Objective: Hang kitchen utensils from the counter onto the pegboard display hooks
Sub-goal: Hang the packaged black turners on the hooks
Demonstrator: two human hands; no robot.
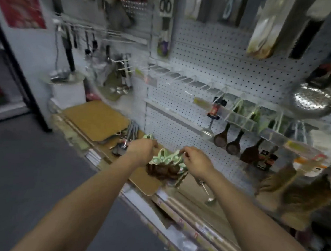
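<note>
A white pegboard (232, 57) fills the wall ahead, with rows of bare hooks (185, 78) across its middle and a few dark wooden spoons (235, 143) already hanging low on the right beside a big metal strainer (315, 101). Below it runs the counter (199, 197), stacked at the left with flat wooden boards (95, 119) and littered further along with loose stock. The work in hand is a heap of utensils (166, 164) lying on the counter directly in front of the person: dark wooden spoon bowls toward the near edge, pale green card tags toward the wall, so their long axes seem to run roughly from the person toward the pegboard, though blur makes single pieces hard to separate. Both hands are down at this heap, one on each side. The right hand (197, 162) sits over its right end with curled fingers pinching one of the green tags. The left hand (142, 149) is at the heap's left end, fingers bent toward the wall; whether it holds anything I cannot tell. The right hand looks better placed to lift a spoon by its tag, and the free hooks lie up and to the right of it.
</note>
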